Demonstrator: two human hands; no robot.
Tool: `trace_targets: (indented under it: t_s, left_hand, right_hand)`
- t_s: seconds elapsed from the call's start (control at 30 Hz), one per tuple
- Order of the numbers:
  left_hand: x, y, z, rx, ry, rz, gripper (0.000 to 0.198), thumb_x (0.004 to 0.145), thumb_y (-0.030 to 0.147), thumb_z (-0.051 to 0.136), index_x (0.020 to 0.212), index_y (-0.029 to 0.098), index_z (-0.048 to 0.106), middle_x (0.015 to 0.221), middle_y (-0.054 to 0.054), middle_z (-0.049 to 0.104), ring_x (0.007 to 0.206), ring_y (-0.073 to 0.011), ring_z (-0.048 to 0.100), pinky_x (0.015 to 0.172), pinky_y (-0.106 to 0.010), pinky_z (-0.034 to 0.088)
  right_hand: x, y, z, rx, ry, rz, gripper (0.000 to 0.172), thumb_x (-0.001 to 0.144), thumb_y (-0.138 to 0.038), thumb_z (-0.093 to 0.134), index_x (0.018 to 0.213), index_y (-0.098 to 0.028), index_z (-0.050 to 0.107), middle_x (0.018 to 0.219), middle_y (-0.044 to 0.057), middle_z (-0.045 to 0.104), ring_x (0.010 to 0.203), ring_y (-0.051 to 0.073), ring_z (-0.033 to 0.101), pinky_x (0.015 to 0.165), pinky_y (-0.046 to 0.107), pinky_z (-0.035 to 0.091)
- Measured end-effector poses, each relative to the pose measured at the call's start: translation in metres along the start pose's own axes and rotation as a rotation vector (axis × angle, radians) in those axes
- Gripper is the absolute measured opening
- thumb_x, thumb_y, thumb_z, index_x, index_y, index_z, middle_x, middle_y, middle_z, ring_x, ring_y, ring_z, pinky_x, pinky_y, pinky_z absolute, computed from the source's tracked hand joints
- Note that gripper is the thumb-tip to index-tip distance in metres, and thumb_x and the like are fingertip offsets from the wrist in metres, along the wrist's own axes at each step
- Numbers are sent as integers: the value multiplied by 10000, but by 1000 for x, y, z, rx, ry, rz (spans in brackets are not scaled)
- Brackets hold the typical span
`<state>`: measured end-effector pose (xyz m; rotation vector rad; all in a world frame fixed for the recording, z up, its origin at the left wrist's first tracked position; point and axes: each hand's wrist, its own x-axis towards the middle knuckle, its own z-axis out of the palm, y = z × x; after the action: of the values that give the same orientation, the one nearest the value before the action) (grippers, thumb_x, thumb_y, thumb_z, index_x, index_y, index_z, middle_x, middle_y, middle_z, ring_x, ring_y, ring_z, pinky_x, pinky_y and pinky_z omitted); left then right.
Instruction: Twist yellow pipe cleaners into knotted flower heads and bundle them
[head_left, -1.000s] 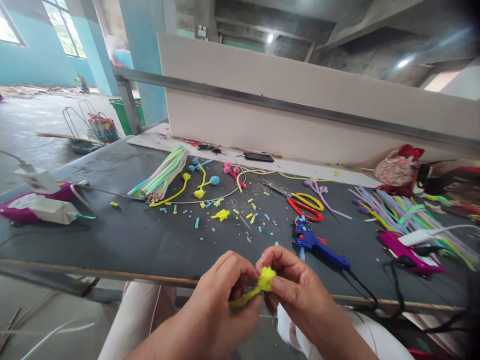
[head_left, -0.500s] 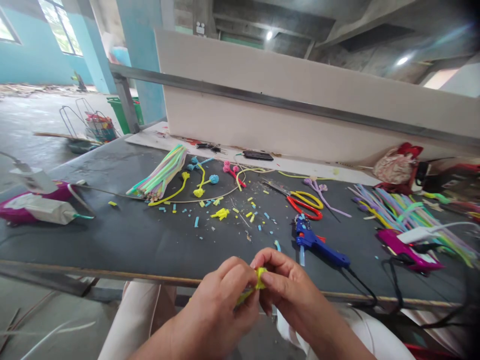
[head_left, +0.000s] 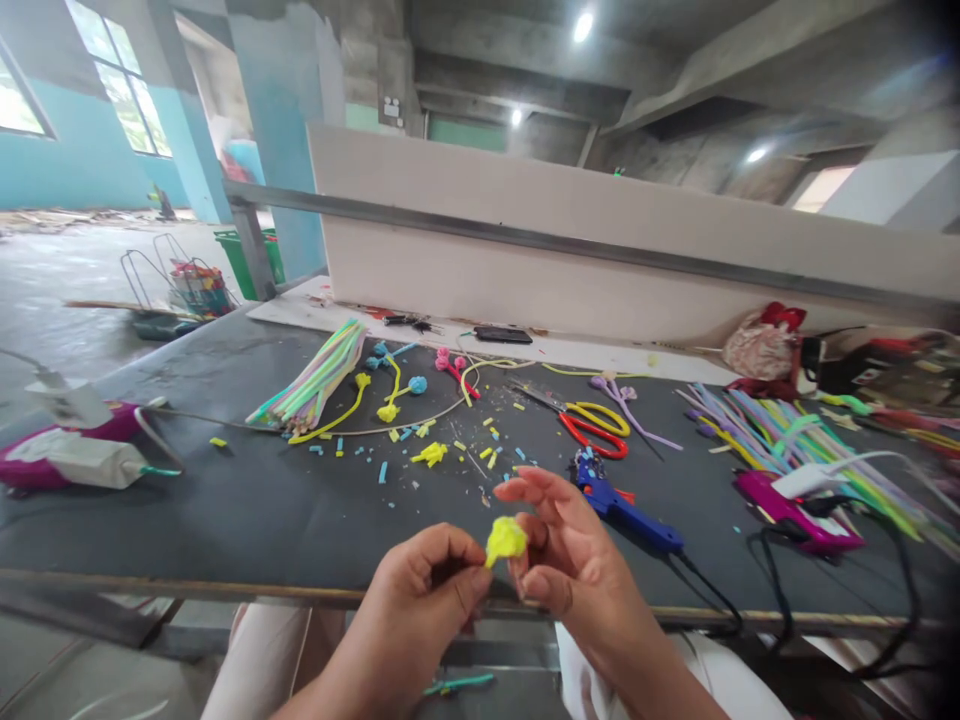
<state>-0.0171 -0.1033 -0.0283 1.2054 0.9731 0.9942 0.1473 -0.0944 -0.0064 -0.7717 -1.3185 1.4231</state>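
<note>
A small yellow pipe-cleaner flower (head_left: 507, 538) is held up above the table's front edge. My left hand (head_left: 427, 585) pinches its short stem between thumb and fingertips. Close on its right, my right hand (head_left: 574, 560) has its fingers apart and curved around the bloom's side; whether a fingertip touches it I cannot tell. Beyond my hands lie a yellow pipe-cleaner piece (head_left: 430, 455) and several yellow and blue clippings. A blue glue gun (head_left: 630, 515) rests to the right of my right hand, with scissors (head_left: 596, 425) with red and yellow handles behind it.
Bundled pastel pipe cleaners (head_left: 315, 380) lie at the back left, and more loose ones (head_left: 780, 425) at the right. Finished-looking blue (head_left: 417, 386) and pink blooms (head_left: 444, 358) lie near the back. Purple power strips (head_left: 806, 520) with cords sit at both sides. A phone (head_left: 502, 335) lies behind.
My right fingers have let go of the yellow flower and spread apart. The bloom now shows between my hands, its stem still in my left hand. The camera view has tilted up.
</note>
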Motion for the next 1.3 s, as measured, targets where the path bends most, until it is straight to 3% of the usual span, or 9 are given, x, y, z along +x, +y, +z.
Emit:
trace_targets:
  t_s: [0.13, 0.2, 0.3, 0.47, 0.7, 0.93, 1.3]
  left_hand:
    - [29, 33, -3, 166, 119, 200, 65, 687, 197, 595, 640, 158, 575, 590, 29, 514, 572, -99, 438, 555, -214, 352]
    - [47, 53, -4, 300, 197, 337, 35, 669, 152, 597, 635, 159, 602, 646, 9, 570, 644, -121, 488, 636, -233, 379]
    - [74, 70, -3, 418, 268, 431, 47, 694, 167, 598, 658, 167, 627, 655, 8, 594, 636, -124, 500, 612, -227, 372]
    - [102, 61, 0, 424, 255, 492, 73, 721, 165, 579, 666, 165, 628, 622, 19, 585, 584, -108, 490, 555, -208, 361]
    - [106, 43, 7, 258, 186, 401, 62, 692, 137, 596, 649, 158, 636, 600, 15, 593, 573, -106, 502, 544, -194, 388]
    - [99, 42, 12, 237, 137, 369, 87, 695, 131, 585, 620, 152, 623, 594, 9, 583, 557, -102, 482, 536, -197, 380]
    - [94, 41, 17, 206, 15, 314, 143, 720, 196, 569, 602, 126, 609, 576, 6, 526, 577, -108, 440, 547, -205, 368]
  right_hand:
    - [23, -2, 2, 25, 199, -11, 476, 674, -275, 763, 1114, -295, 583, 966, 13, 573, 690, 108, 495, 596, 210, 410]
    - [38, -6, 3, 28, 252, -10, 375, 676, -294, 754, 1031, -245, 640, 837, 7, 595, 663, 117, 485, 596, 218, 404]
    - [59, -11, 2, -20, 301, -65, 261, 673, -318, 743, 903, -204, 691, 729, -3, 598, 627, 122, 464, 602, 233, 394]
    - [78, -10, -10, -242, 369, -180, 163, 721, -331, 690, 830, -210, 688, 749, 0, 597, 701, 156, 508, 672, 265, 411]
    - [74, -9, -21, -601, 364, -326, 93, 779, -265, 629, 834, -222, 690, 749, 11, 600, 692, 169, 549, 643, 255, 441]
    - [63, -10, -20, -651, 372, -405, 69, 783, -208, 636, 817, -241, 685, 818, 43, 625, 759, 201, 570, 668, 279, 462]
    - [59, 1, -20, -701, 444, -571, 206, 781, -121, 619, 899, -289, 638, 848, 20, 588, 756, 175, 532, 652, 266, 433]
